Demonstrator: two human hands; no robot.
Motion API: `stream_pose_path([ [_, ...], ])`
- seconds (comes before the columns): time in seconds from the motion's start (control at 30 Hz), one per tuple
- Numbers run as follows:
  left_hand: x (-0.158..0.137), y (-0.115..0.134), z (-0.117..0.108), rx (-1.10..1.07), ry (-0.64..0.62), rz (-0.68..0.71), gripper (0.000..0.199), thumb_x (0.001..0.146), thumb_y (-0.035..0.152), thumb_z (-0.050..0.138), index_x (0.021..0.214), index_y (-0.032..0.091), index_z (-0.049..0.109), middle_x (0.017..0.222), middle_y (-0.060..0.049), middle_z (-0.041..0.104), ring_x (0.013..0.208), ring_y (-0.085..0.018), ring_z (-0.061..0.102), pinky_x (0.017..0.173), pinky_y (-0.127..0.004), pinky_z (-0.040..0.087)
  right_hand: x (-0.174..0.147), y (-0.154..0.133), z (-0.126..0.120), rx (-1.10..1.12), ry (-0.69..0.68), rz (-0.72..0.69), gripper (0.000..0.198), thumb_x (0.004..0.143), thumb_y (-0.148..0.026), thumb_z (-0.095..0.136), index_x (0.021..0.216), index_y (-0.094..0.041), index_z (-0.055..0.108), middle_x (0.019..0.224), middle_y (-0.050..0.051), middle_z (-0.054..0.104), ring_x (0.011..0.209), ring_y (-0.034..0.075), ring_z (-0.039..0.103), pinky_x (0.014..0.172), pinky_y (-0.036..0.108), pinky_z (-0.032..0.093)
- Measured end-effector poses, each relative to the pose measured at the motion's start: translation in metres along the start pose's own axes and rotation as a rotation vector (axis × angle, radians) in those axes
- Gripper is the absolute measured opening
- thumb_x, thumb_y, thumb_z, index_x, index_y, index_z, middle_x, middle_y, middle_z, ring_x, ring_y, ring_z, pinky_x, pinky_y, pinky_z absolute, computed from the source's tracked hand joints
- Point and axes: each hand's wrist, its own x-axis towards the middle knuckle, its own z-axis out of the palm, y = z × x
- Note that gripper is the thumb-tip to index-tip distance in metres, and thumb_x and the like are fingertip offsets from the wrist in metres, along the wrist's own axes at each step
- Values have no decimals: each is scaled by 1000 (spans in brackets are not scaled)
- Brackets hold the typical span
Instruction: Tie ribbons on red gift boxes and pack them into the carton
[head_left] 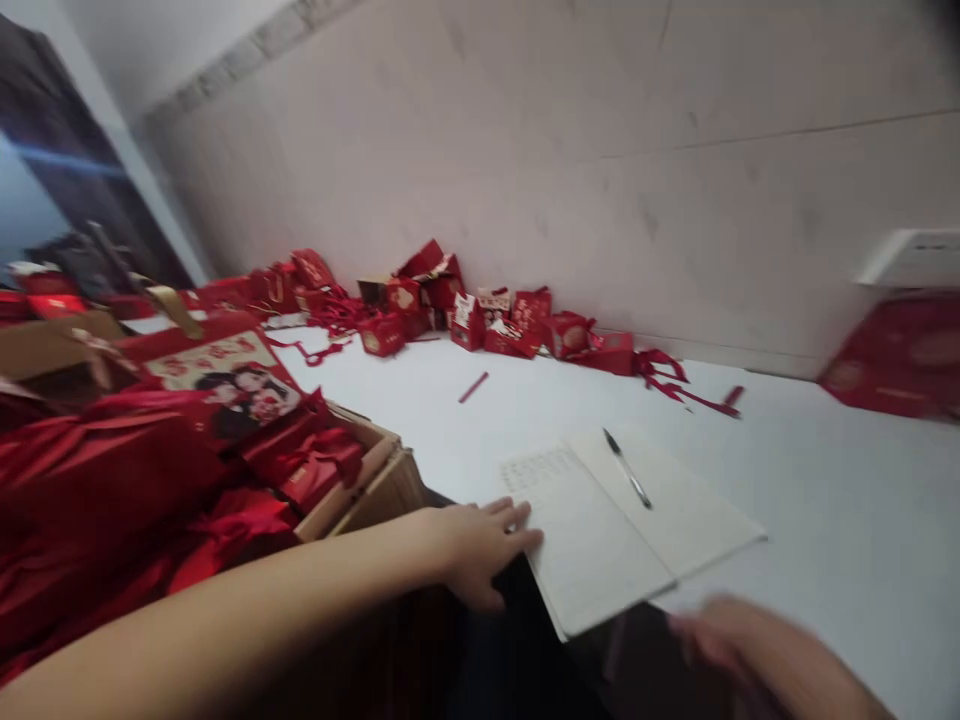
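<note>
My left hand (486,548) reaches across from the left with its fingers spread. Its fingertips rest at the near left edge of an open notebook (600,560) on the white table. Handwriting fills the upper part of the notebook's left page, and a pen (628,470) lies across the right page. Lower right, my right hand (750,640) is smeared by motion beside the table's near edge, just off the notebook's near corner. Whether it holds anything is hidden by the blur.
A cardboard box (375,470) full of red gift boxes and ribbons stands at left. Small red boxes (517,325) line the wall at the back of the white table (420,425). Red ribbon scraps (664,375) lie near them, and a red bag (900,365) stands far right.
</note>
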Motion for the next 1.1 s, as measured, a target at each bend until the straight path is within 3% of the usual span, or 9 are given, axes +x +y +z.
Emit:
stream_pose_path([
  [0.17, 0, -1, 0, 22, -23, -22, 87, 68, 34, 60, 141, 13, 17, 147, -19, 9, 134, -33, 15, 102, -47, 31, 66, 56, -20, -307, -168, 340, 25, 89, -30, 34, 88, -17, 56, 79, 7, 62, 68, 20, 59, 61, 32, 45],
  [0.27, -2, 0, -3, 20, -13, -32, 85, 68, 33, 59, 141, 13, 18, 148, -18, 10, 134, -32, 15, 103, -45, 31, 99, 76, -6, -401, -287, 564, 30, 88, -36, 39, 103, -12, 52, 75, 8, 62, 68, 23, 58, 58, 31, 40],
  [0.43, -1, 1, -8, -11, -26, -39, 84, 69, 35, 57, 141, 15, 18, 148, -17, 10, 134, -31, 15, 103, -45, 30, 104, 80, 23, -406, -277, 553, 41, 84, -22, 41, 124, -11, 41, 77, 8, 62, 64, 20, 56, 54, 27, 33],
  [0.6, 0, -4, -12, -64, -60, -41, 81, 70, 35, 55, 140, 18, 20, 148, -14, 12, 134, -28, 17, 104, -41, 30, 91, 94, 23, 30, -28, 592, 31, 79, -19, 37, 99, -15, 60, 59, 1, 56, 50, 14, 50, 52, 26, 36],
  [0.7, 1, -5, -12, -74, -56, -39, 80, 70, 35, 55, 141, 20, 19, 148, -13, 11, 135, -27, 16, 104, -42, 30, 93, 95, 18, 437, 197, 631, 22, 76, -24, 46, 91, -15, 60, 71, 4, 63, 66, 17, 58, 60, 28, 44],
  [0.77, 2, -3, -11, -72, -59, -43, 81, 70, 34, 56, 141, 20, 19, 148, -13, 10, 135, -27, 14, 104, -43, 29, 97, 85, 17, 685, 252, 620, 22, 72, -28, 59, 91, -17, 56, 84, 7, 66, 79, 19, 61, 70, 30, 47],
  [0.87, 4, 0, -9, -65, -69, -56, 82, 70, 31, 57, 141, 20, 17, 149, -13, 8, 135, -28, 12, 104, -45, 27, 108, 55, 25, 921, 195, 664, 31, 74, -45, 64, 78, -19, 48, 71, 5, 67, 65, 17, 62, 65, 30, 48],
  [0.97, 4, 2, -8, -46, -61, -61, 85, 68, 27, 58, 141, 20, 15, 149, -13, 6, 136, -30, 10, 104, -49, 27, 121, 21, 45, 1103, 18, 710, 46, 77, -67, 47, 73, -21, 41, 47, -1, 57, 44, 15, 53, 51, 28, 45],
  [1.1, 3, 3, -5, -23, -53, -51, 87, 68, 27, 59, 141, 18, 14, 148, -16, 4, 135, -32, 10, 104, -49, 26, 134, -3, 84, 1185, -45, 636, 57, 78, -73, 37, 86, -19, 53, 69, 4, 63, 58, 15, 57, 56, 27, 46],
])
